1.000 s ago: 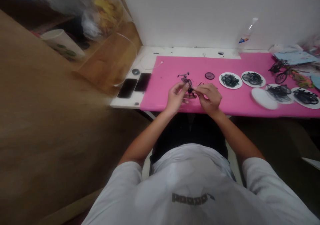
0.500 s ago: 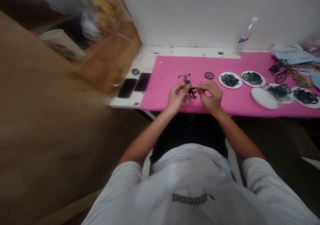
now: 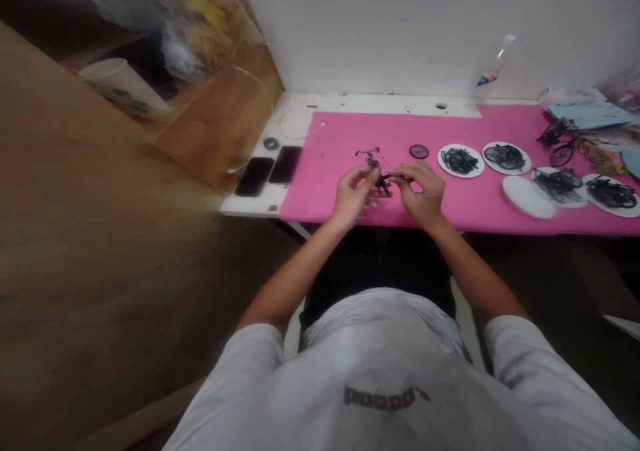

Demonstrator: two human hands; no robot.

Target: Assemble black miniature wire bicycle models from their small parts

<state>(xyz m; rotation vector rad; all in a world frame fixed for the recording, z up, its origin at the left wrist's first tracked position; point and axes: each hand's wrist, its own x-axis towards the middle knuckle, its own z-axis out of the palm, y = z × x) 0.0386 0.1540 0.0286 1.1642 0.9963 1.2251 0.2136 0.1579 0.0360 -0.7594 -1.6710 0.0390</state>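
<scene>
Over the pink mat, a dark miniature bicycle frame (image 3: 372,162) with small handlebars at its far end is pinched between the thumb and fingers of my left hand (image 3: 353,194). My right hand (image 3: 423,189) is closed in a pinch against the near end of the frame. A short dark piece shows at its fingertips, too small to name and touching or very close to the frame. Past my right hand, a toy bicycle wheel (image 3: 419,151) lies flat on the mat. A few tiny bits lie on the mat beside the handlebars.
White plates of dark parts (image 3: 461,173) stand to the right, near a white lid-like disc (image 3: 529,197). A small assembled bicycle (image 3: 561,145) is at the far right. Two black phones (image 3: 254,176) lie on the left. A clear bottle (image 3: 495,71) stands at the wall.
The handlebar end of the frame has shifted very slightly to the left. My hands keep nearly the same place and grip.
</scene>
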